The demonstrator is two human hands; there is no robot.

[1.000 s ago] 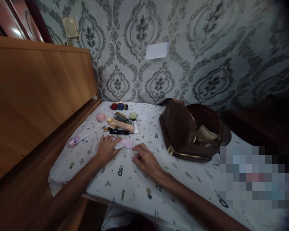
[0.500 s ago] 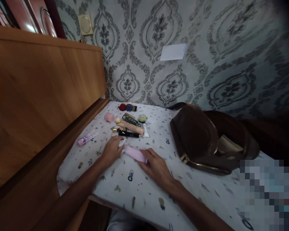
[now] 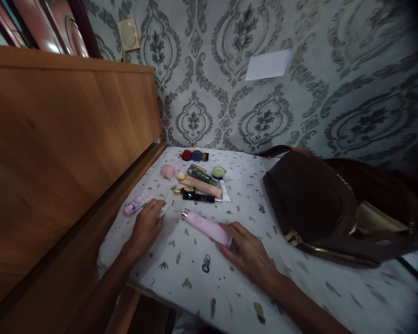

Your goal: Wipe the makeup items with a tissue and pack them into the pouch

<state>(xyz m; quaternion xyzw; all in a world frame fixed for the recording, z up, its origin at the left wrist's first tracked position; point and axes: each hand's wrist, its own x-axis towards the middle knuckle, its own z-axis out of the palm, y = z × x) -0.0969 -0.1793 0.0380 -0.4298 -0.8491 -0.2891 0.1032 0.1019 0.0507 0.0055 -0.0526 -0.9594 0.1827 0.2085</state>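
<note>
My right hand (image 3: 245, 253) grips the bottom end of a pale pink squeeze tube (image 3: 209, 228). The tube slants over the table with its silver cap pointing up and left. My left hand (image 3: 148, 225) is closed on a small white cloth (image 3: 163, 210), mostly hidden by the fingers. Just beyond that hand lies a pink and white tube (image 3: 137, 204). Behind the hands rest a black tube (image 3: 199, 198), a beige tube (image 3: 204, 187), a dark green tube (image 3: 202, 175) and a white tube (image 3: 225, 191).
A brown bag (image 3: 310, 204), unzipped, stands at the right. A pink jar (image 3: 167, 171), a round green-lidded pot (image 3: 218, 173) and red and blue round items (image 3: 191, 155) sit farther back. A wooden cabinet (image 3: 73, 120) borders the left side, and a patterned wall rises behind.
My left hand with the white cloth has moved left, away from the tube's capped end, so the silver cap now shows. The view has shifted, and my right hand still holds the tube.
</note>
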